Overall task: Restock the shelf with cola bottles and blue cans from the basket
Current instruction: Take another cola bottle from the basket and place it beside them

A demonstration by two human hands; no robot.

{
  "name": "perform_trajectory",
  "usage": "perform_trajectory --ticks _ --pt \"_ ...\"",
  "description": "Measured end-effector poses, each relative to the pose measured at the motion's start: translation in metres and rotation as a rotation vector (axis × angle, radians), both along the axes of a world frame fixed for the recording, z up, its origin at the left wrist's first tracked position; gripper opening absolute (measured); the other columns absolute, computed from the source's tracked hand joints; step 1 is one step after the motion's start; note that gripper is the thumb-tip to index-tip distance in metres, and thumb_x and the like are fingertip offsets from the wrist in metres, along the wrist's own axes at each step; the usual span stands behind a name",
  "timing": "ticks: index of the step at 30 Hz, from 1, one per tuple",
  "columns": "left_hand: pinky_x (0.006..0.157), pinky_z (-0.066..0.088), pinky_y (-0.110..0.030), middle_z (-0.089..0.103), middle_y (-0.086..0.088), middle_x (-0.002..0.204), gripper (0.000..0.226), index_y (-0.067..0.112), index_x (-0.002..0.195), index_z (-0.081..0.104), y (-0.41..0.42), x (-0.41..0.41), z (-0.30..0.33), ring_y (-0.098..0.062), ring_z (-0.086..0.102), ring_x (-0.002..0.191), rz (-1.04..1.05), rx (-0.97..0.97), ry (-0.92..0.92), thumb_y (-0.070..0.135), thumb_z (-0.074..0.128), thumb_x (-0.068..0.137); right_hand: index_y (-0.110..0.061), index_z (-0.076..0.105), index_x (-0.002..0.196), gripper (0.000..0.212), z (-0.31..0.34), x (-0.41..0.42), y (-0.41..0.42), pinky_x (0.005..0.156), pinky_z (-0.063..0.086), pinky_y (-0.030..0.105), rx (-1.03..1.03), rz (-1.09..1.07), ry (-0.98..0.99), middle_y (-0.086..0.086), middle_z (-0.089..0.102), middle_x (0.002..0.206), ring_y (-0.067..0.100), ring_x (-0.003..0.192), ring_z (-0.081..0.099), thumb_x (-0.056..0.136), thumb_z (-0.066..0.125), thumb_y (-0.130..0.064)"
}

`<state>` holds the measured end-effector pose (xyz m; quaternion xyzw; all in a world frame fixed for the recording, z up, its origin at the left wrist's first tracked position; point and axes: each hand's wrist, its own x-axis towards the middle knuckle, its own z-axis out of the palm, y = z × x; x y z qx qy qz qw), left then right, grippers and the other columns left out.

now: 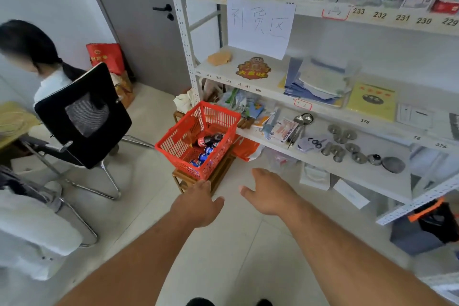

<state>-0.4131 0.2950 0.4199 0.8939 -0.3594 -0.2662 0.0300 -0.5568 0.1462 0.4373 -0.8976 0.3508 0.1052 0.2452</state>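
Looming over the right side, the white shelf unit (248,74) is the biggest hazard: its tiers are crowded with papers, spoons (301,122) and small metal discs (342,136), so a bottle set down carelessly may, I judge, knock loose items off the edge. Only the tier under the hand-written paper sign (260,25) shows much bare board.

Next in size, the black office chair (82,117), with a person seated in it, stands to the left of the basket. A wide swing of the left arm could, I think, bump it.

The red plastic basket (198,136) sits on a small wooden stool (198,181), hard against the shelf's lower tier. It looks perched rather than seated flat, and its front corner appears to overhang the stool's edge. Pulling on one rim could tip it off the stool.

Inside it, on the bottom, lie the cola bottles (208,140) and the blue cans (202,156), all on their sides and touching one another. Lifting one could set the others rolling, and a shaken bottle may fizz over when opened.

Both hands reach toward the basket and hold nothing. The left hand (198,202) hovers just short of the basket's near corner, fingers loosely extended. The right hand (270,191) is spread, palm down, thumb out, over the bare floor beside the stool.
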Motion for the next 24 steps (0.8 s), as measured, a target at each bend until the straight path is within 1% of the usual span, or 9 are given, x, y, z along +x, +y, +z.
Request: perform_trajectory --ticks 3,7,11,14,16,18,21,22,24 --pt "0.099 0.056 -0.042 0.056 -0.001 0.148 0.066 0.025 0.152 0.043 -0.019 0.026 -0.005 -0.023 0.060 0.126 0.048 0.020 0.018 0.060 0.048 0.096 -0.010 0.037 0.156 0.076 -0.005 0.027 -0.020 0.114 0.043 0.043 0.006 0.033 0.016 0.012 0.044 0.160 0.030 0.144 0.045 0.100 0.051 -0.059" --pt "0.088 0.054 -0.036 0.063 -0.004 0.137 0.063 0.022 0.145 0.046 -0.044 0.070 -0.019 -0.025 0.063 0.116 0.080 0.029 0.048 0.060 0.048 0.096 -0.010 0.040 0.153 0.074 -0.015 0.072 -0.050 0.107 0.046 0.041 -0.003 0.047 0.049 0.011 0.048 0.156 0.030 0.140 0.049 0.100 0.051 -0.061" --pt "0.093 0.055 -0.041 0.066 -0.006 0.128 0.054 0.021 0.132 0.054 -0.069 0.127 -0.035 -0.029 0.064 0.113 0.129 -0.014 0.125 0.060 0.048 0.095 -0.011 0.040 0.153 0.075 -0.021 0.131 -0.083 0.106 0.047 0.043 -0.019 0.069 0.106 0.011 0.050 0.155 0.030 0.139 0.050 0.099 0.050 -0.063" --pt "0.089 0.055 -0.039 0.067 -0.005 0.121 0.048 0.024 0.120 0.057 -0.086 0.177 -0.050 -0.027 0.063 0.105 0.184 -0.060 0.191 0.061 0.048 0.091 -0.012 0.039 0.155 0.076 -0.024 0.182 -0.102 0.109 0.045 0.043 -0.031 0.089 0.130 0.010 0.048 0.157 0.030 0.142 0.048 0.099 0.050 -0.062" --pt "0.086 0.050 -0.035 0.066 -0.004 0.126 0.047 0.024 0.124 0.059 -0.096 0.206 -0.058 -0.027 0.061 0.108 0.204 -0.079 0.207 0.058 0.050 0.093 -0.012 0.038 0.157 0.076 -0.028 0.213 -0.111 0.111 0.044 0.042 -0.029 0.100 0.144 0.011 0.047 0.159 0.030 0.143 0.047 0.100 0.051 -0.061" --pt "0.082 0.046 -0.032 0.064 -0.004 0.130 0.049 0.020 0.131 0.057 -0.106 0.231 -0.062 -0.025 0.063 0.106 0.198 -0.064 0.221 0.056 0.050 0.098 -0.012 0.041 0.154 0.072 -0.032 0.240 -0.119 0.106 0.046 0.040 -0.022 0.122 0.147 0.011 0.050 0.155 0.030 0.140 0.050 0.100 0.052 -0.059" --pt "0.083 0.053 -0.032 0.065 -0.002 0.123 0.044 0.018 0.127 0.057 -0.122 0.262 -0.069 -0.022 0.066 0.093 0.210 -0.061 0.265 0.052 0.049 0.101 -0.012 0.043 0.151 0.067 -0.036 0.275 -0.135 0.102 0.046 0.037 0.007 0.136 0.159 0.011 0.053 0.151 0.029 0.136 0.053 0.101 0.055 -0.055" --pt "0.085 0.055 -0.032 0.065 -0.001 0.122 0.044 0.018 0.128 0.057 -0.127 0.271 -0.071 -0.022 0.068 0.093 0.222 -0.064 0.293 0.052 0.049 0.101 -0.012 0.044 0.151 0.067 -0.039 0.285 -0.142 0.103 0.046 0.038 0.016 0.135 0.168 0.011 0.054 0.150 0.029 0.136 0.054 0.100 0.055 -0.055" --pt "0.089 0.057 -0.033 0.065 -0.001 0.128 0.047 0.019 0.135 0.055 -0.138 0.285 -0.075 -0.022 0.070 0.098 0.246 -0.059 0.344 0.052 0.047 0.102 -0.015 0.049 0.145 0.064 -0.045 0.303 -0.158 0.103 0.049 0.040 0.027 0.141 0.181 0.009 0.059 0.145 0.029 0.130 0.058 0.098 0.054 -0.059"
